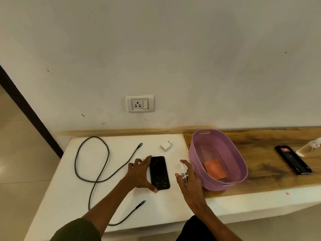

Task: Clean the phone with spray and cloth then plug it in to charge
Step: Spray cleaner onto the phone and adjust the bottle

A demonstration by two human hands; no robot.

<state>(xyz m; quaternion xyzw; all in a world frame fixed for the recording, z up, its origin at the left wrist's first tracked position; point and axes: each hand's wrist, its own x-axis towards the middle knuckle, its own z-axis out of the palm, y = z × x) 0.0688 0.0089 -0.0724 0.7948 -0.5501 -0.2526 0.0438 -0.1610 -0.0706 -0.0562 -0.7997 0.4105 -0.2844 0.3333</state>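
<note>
A black phone (159, 173) lies screen up and speckled with spots on the white table (83, 197). My left hand (140, 173) lies spread along its left edge, index tip at the top corner and thumb tip at the bottom corner. A small clear spray bottle (183, 175) stands right of the phone. My right hand (189, 180) is spread around it, thumb to its left and fingers above and behind; no firm grip shows. An orange cloth (215, 168) lies in the purple basket (198, 164). A grey cable (102, 162), a white charger plug (166, 146) and the wall socket (139, 103) are behind.
The basket stands right beside my right hand, on the wooden counter (271, 164). A second black phone (292, 160) and another clear bottle (308, 147) lie at the far right. The cable's near end (141, 203) lies by my left forearm. The table's edge runs along the left.
</note>
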